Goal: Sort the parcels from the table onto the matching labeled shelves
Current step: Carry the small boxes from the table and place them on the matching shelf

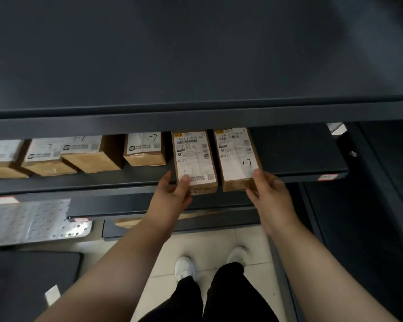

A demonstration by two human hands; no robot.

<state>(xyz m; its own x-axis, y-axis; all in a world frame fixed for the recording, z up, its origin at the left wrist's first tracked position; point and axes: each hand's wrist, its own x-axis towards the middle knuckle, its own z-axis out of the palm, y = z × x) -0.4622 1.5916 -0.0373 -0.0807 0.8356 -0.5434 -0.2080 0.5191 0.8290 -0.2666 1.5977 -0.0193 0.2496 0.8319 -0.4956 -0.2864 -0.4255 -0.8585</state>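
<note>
Two brown cardboard parcels lie side by side on a dark metal shelf point(300, 154), each with a white shipping label marked "1-7". My left hand point(172, 196) grips the near end of the left parcel point(194, 159), thumb on top of its label. The near end of the right parcel point(236, 154) is held by my right hand point(269, 194), thumb on its top. Both near ends stick out slightly over the shelf's front edge. A small red-bordered tag point(326, 177) reading "1-7" sits on the shelf's front edge at the right.
Several more "1-7" parcels point(144, 148) stand further left on the same shelf. The shelf above point(196, 66) overhangs close over them. Lower shelves point(126, 205) and a perforated metal plate point(30, 219) lie below left. Tiled floor and my white shoes show underneath.
</note>
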